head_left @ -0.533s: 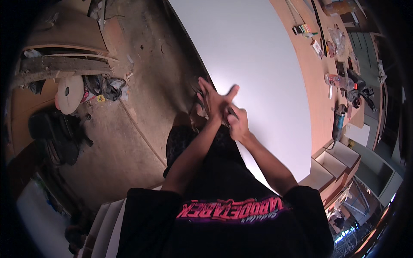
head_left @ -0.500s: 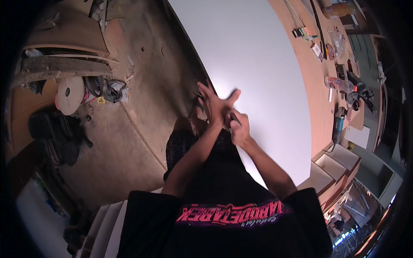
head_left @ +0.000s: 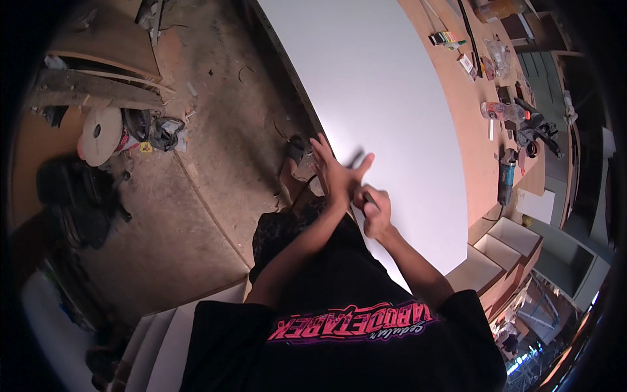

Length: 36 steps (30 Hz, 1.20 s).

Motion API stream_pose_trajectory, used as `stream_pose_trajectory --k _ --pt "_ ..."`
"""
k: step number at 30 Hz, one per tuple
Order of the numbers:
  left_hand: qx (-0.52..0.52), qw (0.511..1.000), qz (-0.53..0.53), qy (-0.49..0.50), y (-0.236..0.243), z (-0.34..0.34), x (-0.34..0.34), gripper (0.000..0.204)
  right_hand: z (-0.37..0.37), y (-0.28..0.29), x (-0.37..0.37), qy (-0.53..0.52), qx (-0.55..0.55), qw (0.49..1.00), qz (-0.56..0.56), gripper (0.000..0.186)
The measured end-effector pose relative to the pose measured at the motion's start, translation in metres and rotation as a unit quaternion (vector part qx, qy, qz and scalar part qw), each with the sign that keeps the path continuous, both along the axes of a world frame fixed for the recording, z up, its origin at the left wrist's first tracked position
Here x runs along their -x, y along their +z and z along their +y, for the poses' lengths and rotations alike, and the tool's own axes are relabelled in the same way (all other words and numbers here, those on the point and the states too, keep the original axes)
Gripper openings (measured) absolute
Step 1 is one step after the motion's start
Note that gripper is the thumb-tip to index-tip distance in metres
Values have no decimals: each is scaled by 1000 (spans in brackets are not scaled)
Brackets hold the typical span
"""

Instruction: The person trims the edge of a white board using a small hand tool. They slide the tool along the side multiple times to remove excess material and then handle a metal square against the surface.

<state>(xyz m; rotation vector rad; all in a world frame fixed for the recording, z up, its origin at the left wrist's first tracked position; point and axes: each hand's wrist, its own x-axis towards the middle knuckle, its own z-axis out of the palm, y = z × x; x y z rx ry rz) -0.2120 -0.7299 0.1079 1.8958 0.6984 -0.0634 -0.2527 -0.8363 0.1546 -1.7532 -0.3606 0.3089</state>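
A large white panel (head_left: pixel 405 144) with a smooth, shiny face lies in front of me, its long dark edge running away at the left. Just over that edge, near its close end, is my left hand (head_left: pixel 339 178), open with fingers and thumb spread and nothing seen in it. Close against its wrist side, my right hand (head_left: pixel 376 215) is closed in a fist. Something small and dark (head_left: pixel 371 198) shows at the right thumb; most of it is covered by the fingers, so its kind cannot be told.
Right of the panel, a wood-coloured surface bears a plastic bottle (head_left: pixel 503 111), a blue power tool (head_left: pixel 507 175), a small box (head_left: pixel 467 64) and black bags. Open drawers (head_left: pixel 513 236) stand nearer. Across the floor at left lie a cable spool (head_left: pixel 102 134), boards and a black chair (head_left: pixel 72 202).
Both hands have shifted slightly right and nearer to me, keeping their poses. The view has turned a little, so the surroundings sit further left.
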Motion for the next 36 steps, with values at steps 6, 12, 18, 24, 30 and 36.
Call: stream_pose_trajectory --k 6,12,18,24,30,36 --pt "-19 998 52 -19 -12 2 0 139 8 -24 -2 -47 0 999 25 47" --pt "-13 1000 -23 -15 5 -39 67 140 -34 1 70 -55 -51 997 11 68" --pt "-7 1000 12 9 -16 -33 52 142 -18 -5 55 -76 -31 996 47 62" --pt "-44 998 -9 -42 -1 -51 91 143 -48 8 87 -18 26 999 -32 46" --pt "-46 997 30 -52 -22 -53 103 141 -44 -18 91 -43 47 998 -16 56" --pt "-42 998 -4 -47 8 -88 154 137 -80 -2 149 -58 -8 998 -2 63"
